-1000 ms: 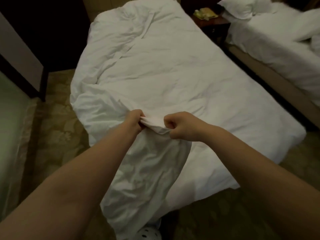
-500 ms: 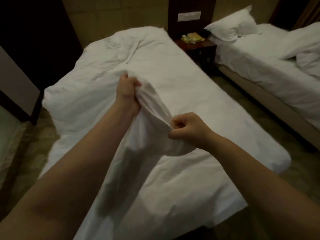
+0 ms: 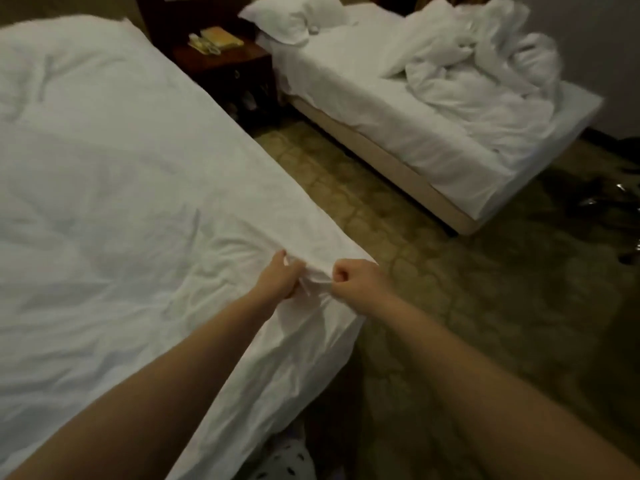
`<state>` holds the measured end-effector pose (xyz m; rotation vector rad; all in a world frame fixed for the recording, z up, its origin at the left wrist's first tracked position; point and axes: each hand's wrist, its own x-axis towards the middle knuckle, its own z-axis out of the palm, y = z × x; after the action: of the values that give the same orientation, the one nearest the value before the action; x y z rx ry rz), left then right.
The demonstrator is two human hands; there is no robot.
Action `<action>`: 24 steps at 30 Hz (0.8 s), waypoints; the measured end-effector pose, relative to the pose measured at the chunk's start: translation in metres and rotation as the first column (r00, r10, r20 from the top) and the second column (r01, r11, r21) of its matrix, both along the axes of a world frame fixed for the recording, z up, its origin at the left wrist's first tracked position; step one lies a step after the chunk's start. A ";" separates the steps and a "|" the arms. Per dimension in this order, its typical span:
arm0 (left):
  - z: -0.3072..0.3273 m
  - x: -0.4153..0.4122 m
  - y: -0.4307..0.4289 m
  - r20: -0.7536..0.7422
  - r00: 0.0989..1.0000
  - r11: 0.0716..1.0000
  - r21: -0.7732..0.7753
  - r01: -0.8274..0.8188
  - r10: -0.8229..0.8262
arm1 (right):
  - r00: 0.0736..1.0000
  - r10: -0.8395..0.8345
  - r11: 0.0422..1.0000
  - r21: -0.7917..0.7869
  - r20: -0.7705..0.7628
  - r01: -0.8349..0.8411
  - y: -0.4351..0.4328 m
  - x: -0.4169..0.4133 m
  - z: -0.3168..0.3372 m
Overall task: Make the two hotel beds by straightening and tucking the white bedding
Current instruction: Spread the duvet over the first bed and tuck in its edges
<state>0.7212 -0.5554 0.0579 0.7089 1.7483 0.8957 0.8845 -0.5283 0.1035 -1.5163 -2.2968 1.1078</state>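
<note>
A white duvet (image 3: 114,188) lies spread over the near bed, which fills the left of the view. At the bed's right foot corner my left hand (image 3: 278,277) and my right hand (image 3: 356,280) both grip the duvet's edge, a bunch of cloth stretched between them. The duvet hangs down the bed's foot below my hands. The second bed (image 3: 398,109) stands at the upper right, with a pillow (image 3: 291,15) at its head and a crumpled white duvet (image 3: 485,74) heaped on its far side.
A dark wooden nightstand (image 3: 225,64) with a phone and a yellow pad stands between the beds. Patterned carpet (image 3: 433,258) forms the aisle between them. Dark objects lie on the floor at the far right (image 3: 609,199).
My hands carried the gripped duvet edge from the bed's left foot, lifted it, and brought it down at the right foot corner. The view swung right, showing more of the second bed.
</note>
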 end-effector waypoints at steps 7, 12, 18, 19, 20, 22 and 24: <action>-0.027 0.029 0.036 0.178 0.984 0.975 -0.222 0.025 0.015 | 0.991 0.092 0.988 -0.130 0.097 -0.079 0.065 0.002 -0.043; -0.033 0.047 0.066 0.273 0.959 0.932 -0.362 0.023 0.082 | 0.973 0.180 0.949 -0.286 0.146 -0.133 0.103 0.001 -0.054; -0.030 0.037 0.084 0.275 0.902 0.870 -0.458 -0.181 0.332 | 0.944 0.324 0.895 -0.339 0.053 -0.289 0.102 -0.032 -0.055; -0.027 0.033 0.086 0.289 0.890 0.872 -0.447 -0.200 0.353 | 0.932 0.363 0.879 -0.337 0.010 -0.339 0.102 -0.033 -0.051; -0.023 0.031 0.090 0.304 0.883 0.874 -0.443 -0.202 0.358 | 0.916 0.400 0.860 -0.332 -0.036 -0.388 0.104 -0.031 -0.046; -0.008 0.029 0.096 0.239 0.939 0.884 -0.453 -0.118 0.248 | 0.871 0.481 0.829 -0.269 -0.103 -0.490 0.109 -0.022 -0.037; 0.008 0.037 0.108 0.059 0.981 0.878 -0.459 -0.136 0.183 | 0.839 0.521 0.826 -0.154 -0.161 -0.542 0.118 -0.003 -0.029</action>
<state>0.7580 -0.4472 0.0655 0.2094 1.8516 0.5808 0.8815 -0.4102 0.0744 -0.8263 -2.6735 1.5415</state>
